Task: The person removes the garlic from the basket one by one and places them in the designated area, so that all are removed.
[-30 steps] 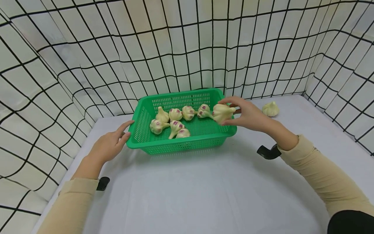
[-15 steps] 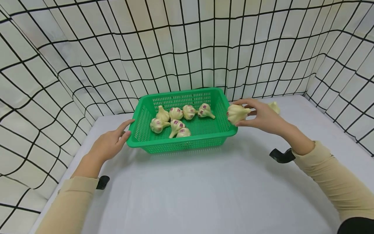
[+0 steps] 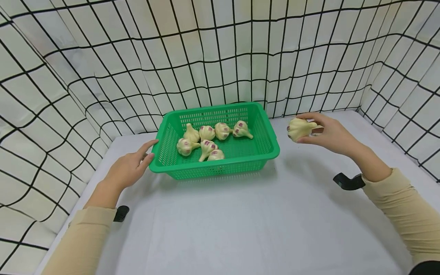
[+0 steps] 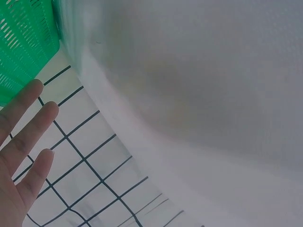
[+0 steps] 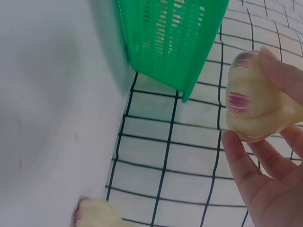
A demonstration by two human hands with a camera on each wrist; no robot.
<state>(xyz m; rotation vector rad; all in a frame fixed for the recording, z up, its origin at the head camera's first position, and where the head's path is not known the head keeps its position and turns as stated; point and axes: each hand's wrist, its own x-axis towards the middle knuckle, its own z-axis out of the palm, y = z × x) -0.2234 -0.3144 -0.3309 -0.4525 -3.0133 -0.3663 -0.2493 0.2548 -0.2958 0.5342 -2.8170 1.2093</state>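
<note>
My right hand (image 3: 331, 133) pinches a pale garlic bulb (image 3: 298, 129) between thumb and fingers, in the air to the right of a green slotted basket (image 3: 220, 164). Purple streaks show on this held bulb in the right wrist view, its stem pointing toward the palm. Inside the basket lie several more garlic bulbs (image 3: 207, 133), mostly to the left and middle. My left hand (image 3: 126, 170) is at the basket's left end, fingers extended, fingertips right at the rim. Another garlic bulb (image 5: 98, 213) rests on the table in the right wrist view; the right hand hides it in the head view.
A white-covered table (image 3: 220, 221) carries the basket near its back edge. Black netting (image 3: 227, 57) over white sheeting rises behind the table and along both sides.
My right hand has carried the garlic bulb from over the basket's right end out to the right, past the rim. The left hand and the basket have stayed in place.
</note>
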